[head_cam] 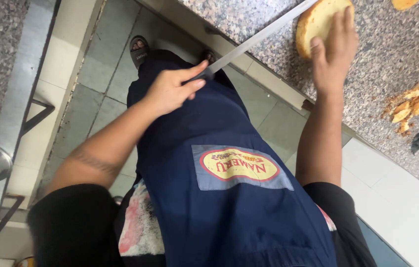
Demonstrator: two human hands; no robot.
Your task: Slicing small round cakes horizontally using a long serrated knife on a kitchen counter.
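Two hands work one round sponge cake (315,22) at one o'clock on the granite counter (382,59): right hand (335,49) flat, fingers spread on top; left hand (172,89) gripping the long knife (261,35), blade running toward two o'clock into the cake's side.

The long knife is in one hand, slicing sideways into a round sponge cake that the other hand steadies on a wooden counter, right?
Not wooden: the head view shows a speckled granite counter. The left hand holds the long knife, and the right hand steadies the round sponge cake.

Grey patch (241,168) on navy apron (229,212); red-rimmed yellow oval
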